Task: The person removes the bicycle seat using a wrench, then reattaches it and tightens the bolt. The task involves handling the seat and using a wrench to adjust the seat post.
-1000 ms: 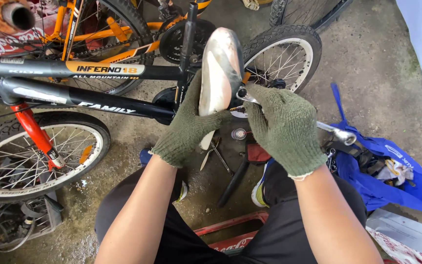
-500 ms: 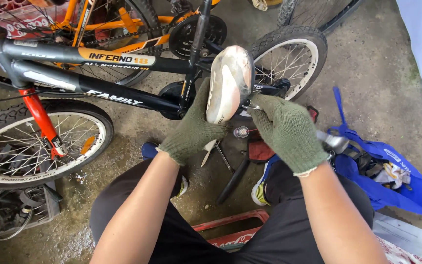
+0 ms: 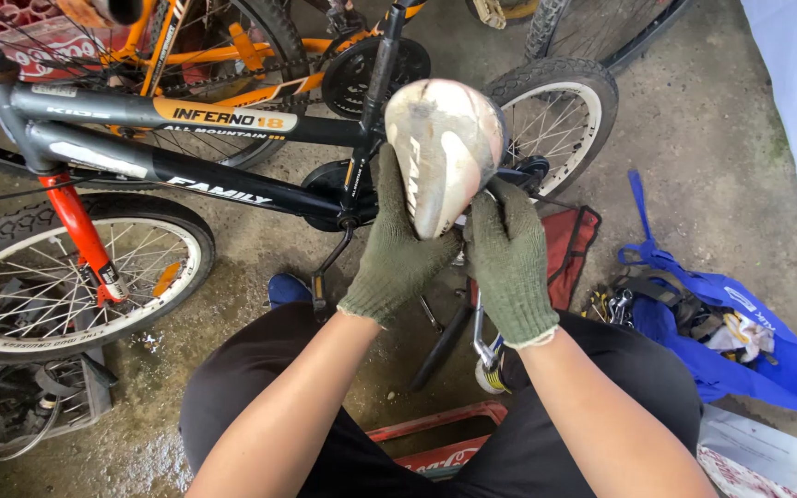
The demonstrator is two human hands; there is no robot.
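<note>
Both gloved hands hold the worn white bicycle saddle (image 3: 445,152) — raised before me, near the black bicycle frame (image 3: 232,189).
My left hand (image 3: 398,244) wraps its underside, my right hand (image 3: 509,258) closes beneath; I judge it light, stiff, smooth-topped — best gripped under the shell.

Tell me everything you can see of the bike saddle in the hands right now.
The saddle is a small bicycle seat, off-white and glossy like vinyl, stained brown and worn at the edges, with faded print along its top. It is held up in front of the black bicycle frame, narrow nose pointing down toward the person. The gloved left hand cups its left side and nose; the gloved right hand grips underneath at the right, hiding the underside.
</note>
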